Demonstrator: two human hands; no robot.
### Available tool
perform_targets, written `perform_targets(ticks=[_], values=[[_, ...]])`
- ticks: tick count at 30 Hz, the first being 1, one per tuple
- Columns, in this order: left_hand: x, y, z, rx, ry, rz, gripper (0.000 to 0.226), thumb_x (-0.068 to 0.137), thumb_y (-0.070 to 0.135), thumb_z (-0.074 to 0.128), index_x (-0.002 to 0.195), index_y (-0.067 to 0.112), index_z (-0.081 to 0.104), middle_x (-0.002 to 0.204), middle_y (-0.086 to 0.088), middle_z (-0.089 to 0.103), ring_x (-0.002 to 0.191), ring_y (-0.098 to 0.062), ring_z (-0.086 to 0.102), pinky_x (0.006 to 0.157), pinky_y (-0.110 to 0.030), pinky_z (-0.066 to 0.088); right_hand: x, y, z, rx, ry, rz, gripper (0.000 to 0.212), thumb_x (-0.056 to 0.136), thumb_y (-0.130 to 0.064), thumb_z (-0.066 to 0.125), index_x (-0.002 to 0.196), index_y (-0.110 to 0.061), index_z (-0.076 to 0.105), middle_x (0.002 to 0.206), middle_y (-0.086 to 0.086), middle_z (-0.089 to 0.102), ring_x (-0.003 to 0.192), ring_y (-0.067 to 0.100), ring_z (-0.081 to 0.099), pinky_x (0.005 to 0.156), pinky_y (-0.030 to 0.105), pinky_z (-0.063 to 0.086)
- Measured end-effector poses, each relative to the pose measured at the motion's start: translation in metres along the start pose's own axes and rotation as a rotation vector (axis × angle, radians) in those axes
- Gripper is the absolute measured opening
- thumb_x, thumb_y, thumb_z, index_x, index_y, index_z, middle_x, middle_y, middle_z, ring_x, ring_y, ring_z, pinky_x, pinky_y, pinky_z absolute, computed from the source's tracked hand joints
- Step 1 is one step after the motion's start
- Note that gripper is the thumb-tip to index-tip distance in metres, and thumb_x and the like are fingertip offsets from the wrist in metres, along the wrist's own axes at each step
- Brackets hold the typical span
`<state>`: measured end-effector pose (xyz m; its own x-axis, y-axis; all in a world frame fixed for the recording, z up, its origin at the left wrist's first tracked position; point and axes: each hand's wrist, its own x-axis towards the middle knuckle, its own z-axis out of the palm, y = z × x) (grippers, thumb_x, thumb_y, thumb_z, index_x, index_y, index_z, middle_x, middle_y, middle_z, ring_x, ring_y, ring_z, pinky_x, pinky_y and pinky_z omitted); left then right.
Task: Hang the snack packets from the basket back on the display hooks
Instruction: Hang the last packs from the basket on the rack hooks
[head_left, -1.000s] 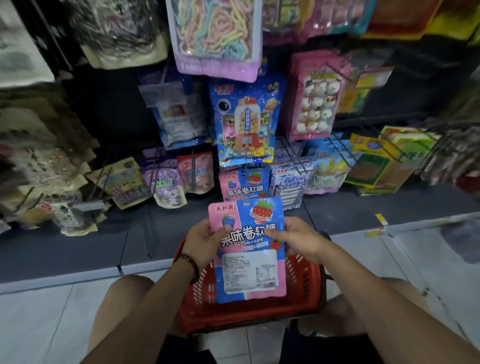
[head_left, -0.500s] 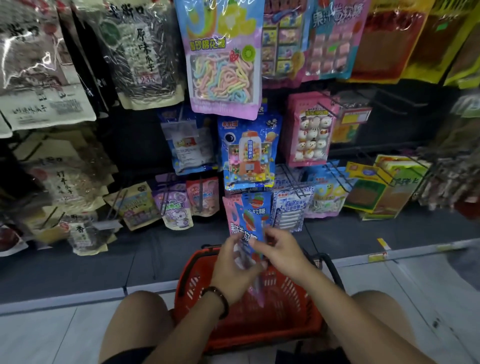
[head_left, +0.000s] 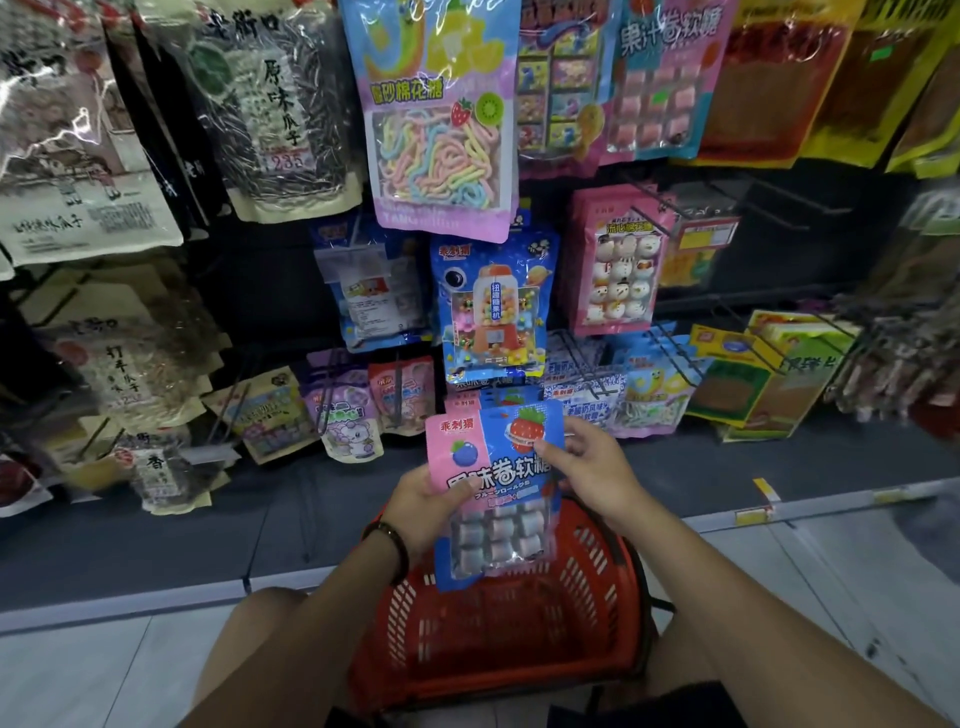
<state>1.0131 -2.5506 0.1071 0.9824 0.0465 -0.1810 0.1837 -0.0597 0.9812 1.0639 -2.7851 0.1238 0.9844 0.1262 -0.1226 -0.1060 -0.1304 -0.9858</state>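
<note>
At the far left, sunflower-seed bags (head_left: 270, 114) are hung in rows on the rack. Nearer the middle, the left hand (head_left: 423, 501) is seen with a dark wristband (head_left: 387, 540) on its wrist. Its grip is pinched on the left edge of the pink-and-blue snack packet (head_left: 501, 483), thumb laid across the front. The packet is held upright, face to the camera, above the red basket (head_left: 519, 639) and just in front of the lowest row of the display. Its top edge overlaps a matching packet (head_left: 467, 402) that is already hung. This is judged to mark the hook it belongs on, though the hook itself is hidden behind the held packet. On the other side, the grip of the right hand (head_left: 584, 462) is pinched on the packet's upper right edge, thumb on the front. Further right, a snowman-sweet packet (head_left: 618, 265) and yellow-green boxes (head_left: 753, 374) are hung or leaned, untouched.

The step in hand is judged to be the lining-up of one packet with its hook — hanging is not yet done. For the next move, the hang hole at the packet's top, not made out here, must be found and brought level with the hook's tip. The packet must then be pushed back along the wire. Whether more packets are left in the basket cannot be told, since its floor is partly hidden.
</note>
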Motion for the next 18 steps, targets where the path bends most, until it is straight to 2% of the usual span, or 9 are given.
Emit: perform_targets(ticks=[2, 4, 6, 8, 10, 12, 14, 15, 18], values=[[0.006, 0.003, -0.003, 0.025, -0.001, 0.009, 0.021, 0.092, 0.008, 0.074, 0.113, 0.012, 0.073, 0.107, -0.004, 0.080, 0.097, -0.020, 0.077, 0.080, -0.031, 0.062, 0.007, 0.002, -0.001, 0.030, -0.010, -0.040, 0.019, 0.099, -0.013, 0.073, 0.118, -0.015, 0.072, 0.111, 0.006, 0.081, 0.101, 0.028, 0.079, 0.082, 0.047, 0.066], [0.014, 0.001, -0.004, 0.093, 0.041, 0.039, 0.016, 0.091, 0.010, 0.076, 0.106, 0.016, 0.074, 0.099, 0.004, 0.081, 0.093, -0.016, 0.077, 0.079, -0.030, 0.062, 0.012, 0.003, -0.003, 0.019, 0.010, -0.059, 0.018, 0.096, -0.009, 0.075, 0.113, -0.015, 0.075, 0.109, 0.005, 0.081, 0.101, 0.022, 0.079, 0.088, 0.044, 0.065], [0.019, -0.005, -0.005, 0.203, 0.099, 0.055, 0.007, 0.092, 0.017, 0.078, 0.090, 0.023, 0.073, 0.078, 0.016, 0.078, 0.076, -0.006, 0.072, 0.068, -0.022, 0.057, 0.015, 0.006, -0.004, -0.050, 0.023, -0.075, 0.014, 0.095, -0.008, 0.077, 0.108, -0.014, 0.077, 0.105, 0.006, 0.081, 0.091, 0.015, 0.079, 0.081, 0.034, 0.066], [0.027, -0.014, -0.007, 0.283, 0.166, 0.040, 0.015, 0.088, 0.036, 0.080, 0.078, 0.027, 0.073, 0.071, 0.012, 0.075, 0.070, -0.008, 0.069, 0.065, -0.030, 0.058, 0.019, 0.012, -0.006, -0.148, 0.039, -0.098, 0.008, 0.094, -0.015, 0.079, 0.102, -0.015, 0.078, 0.104, 0.005, 0.080, 0.088, 0.014, 0.078, 0.076, 0.026, 0.062], [0.035, -0.021, -0.008, 0.346, 0.232, 0.035, 0.018, 0.080, 0.047, 0.082, 0.077, 0.031, 0.076, 0.077, 0.008, 0.076, 0.077, -0.015, 0.071, 0.071, -0.033, 0.058, 0.025, 0.021, -0.006, -0.225, 0.047, -0.110, 0.005, 0.094, -0.020, 0.080, 0.096, -0.022, 0.077, 0.102, 0.001, 0.080, 0.093, 0.017, 0.077, 0.081, 0.030, 0.060], [0.041, -0.020, -0.004, 0.378, 0.289, 0.047, 0.011, 0.083, 0.036, 0.084, 0.079, 0.041, 0.074, 0.081, 0.010, 0.074, 0.080, -0.012, 0.068, 0.074, -0.027, 0.054, 0.032, 0.029, -0.003, -0.176, 0.052, -0.077, 0.007, 0.095, -0.015, 0.078, 0.097, -0.020, 0.074, 0.095, 0.004, 0.079, 0.088, 0.023, 0.078, 0.078, 0.039, 0.063], [0.051, -0.021, 0.002, 0.408, 0.285, 0.078, 0.030, 0.088, 0.025, 0.080, 0.078, 0.051, 0.068, 0.083, 0.012, 0.073, 0.082, -0.009, 0.067, 0.077, -0.025, 0.053, 0.040, 0.037, 0.000, -0.116, 0.073, -0.047, 0.006, 0.097, -0.010, 0.074, 0.100, -0.016, 0.073, 0.095, 0.010, 0.079, 0.089, 0.028, 0.078, 0.082, 0.046, 0.066], [0.057, -0.022, 0.005, 0.387, 0.273, 0.079, 0.032, 0.089, 0.021, 0.079, 0.081, 0.050, 0.068, 0.083, 0.010, 0.073, 0.082, -0.011, 0.068, 0.079, -0.027, 0.055, 0.046, 0.043, 0.001, -0.100, 0.087, -0.044, 0.005, 0.098, -0.012, 0.073, 0.101, -0.016, 0.072, 0.096, 0.010, 0.079, 0.090, 0.027, 0.079, 0.085, 0.047, 0.066], [0.081, -0.032, 0.010, 0.231, 0.232, 0.050, 0.012, 0.093, 0.017, 0.075, 0.093, 0.029, 0.077, 0.089, 0.001, 0.077, 0.090, -0.020, 0.073, 0.089, -0.040, 0.060, 0.063, 0.056, 0.001, -0.073, 0.105, -0.040, 0.003, 0.100, -0.019, 0.071, 0.100, -0.022, 0.071, 0.099, 0.007, 0.079, 0.092, 0.022, 0.079, 0.091, 0.047, 0.065]])
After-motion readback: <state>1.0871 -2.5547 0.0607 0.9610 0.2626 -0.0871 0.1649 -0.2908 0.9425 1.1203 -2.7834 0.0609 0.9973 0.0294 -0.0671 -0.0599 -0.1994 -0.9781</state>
